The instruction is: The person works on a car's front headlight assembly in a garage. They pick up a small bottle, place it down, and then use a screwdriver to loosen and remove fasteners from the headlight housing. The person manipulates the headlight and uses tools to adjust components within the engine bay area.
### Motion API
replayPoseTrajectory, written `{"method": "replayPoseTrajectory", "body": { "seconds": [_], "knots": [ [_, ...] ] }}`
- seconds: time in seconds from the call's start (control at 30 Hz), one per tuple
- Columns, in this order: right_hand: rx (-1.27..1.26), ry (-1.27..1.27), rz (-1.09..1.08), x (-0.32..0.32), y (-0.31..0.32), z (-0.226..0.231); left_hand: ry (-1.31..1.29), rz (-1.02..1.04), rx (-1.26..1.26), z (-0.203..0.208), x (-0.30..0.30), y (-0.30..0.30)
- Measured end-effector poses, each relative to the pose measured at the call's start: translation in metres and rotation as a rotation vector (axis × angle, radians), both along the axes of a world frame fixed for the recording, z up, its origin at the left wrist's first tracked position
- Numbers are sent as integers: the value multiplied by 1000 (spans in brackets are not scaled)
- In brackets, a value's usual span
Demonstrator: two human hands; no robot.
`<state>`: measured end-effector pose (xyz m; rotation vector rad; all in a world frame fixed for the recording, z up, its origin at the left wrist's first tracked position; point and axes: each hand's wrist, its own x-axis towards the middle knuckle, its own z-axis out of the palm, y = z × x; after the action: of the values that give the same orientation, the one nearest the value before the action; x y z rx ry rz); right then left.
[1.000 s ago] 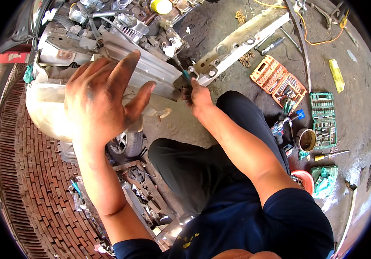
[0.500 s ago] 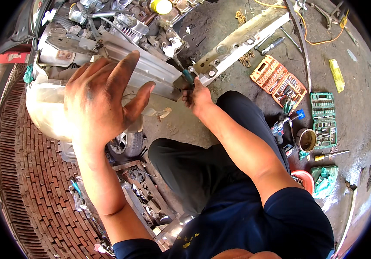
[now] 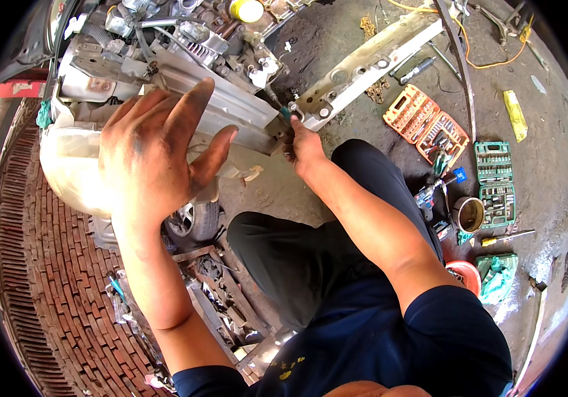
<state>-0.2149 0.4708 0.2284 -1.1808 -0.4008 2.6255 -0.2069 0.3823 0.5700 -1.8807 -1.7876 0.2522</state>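
A green-handled tool point(image 3: 286, 114) is gripped by the right hand point(image 3: 305, 144) at the metal beam point(image 3: 363, 69), toward one o'clock; the left hand point(image 3: 155, 155) is spread open, empty. A slip could pinch fingers against the panel point(image 3: 231, 109).

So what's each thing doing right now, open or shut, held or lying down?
Left hand: raised, fingers spread, holding nothing.
Right hand: closed on a small green-handled tool at the metal beam.
Orange tool case: open, flat on the ground.
Green socket case: open.
Metal tin: upright, uncovered.
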Motion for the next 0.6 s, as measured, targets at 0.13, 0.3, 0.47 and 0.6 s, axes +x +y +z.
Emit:
{"method": "replayPoseTrajectory", "body": {
  "seconds": [0.13,0.3,0.47,0.6],
  "knots": [
    [-65,79,17,-1,2,-3,1,-2,2,-1,-2,0],
    [36,12,-38,-4,-2,-5,-5,0,-6,0,-2,0],
    [-111,49,24,-1,1,0,-5,-8,0,-1,-3,-1],
    [55,16,-83,-4,-6,-8,-6,-10,-1,0,-2,0]
  ]
}}
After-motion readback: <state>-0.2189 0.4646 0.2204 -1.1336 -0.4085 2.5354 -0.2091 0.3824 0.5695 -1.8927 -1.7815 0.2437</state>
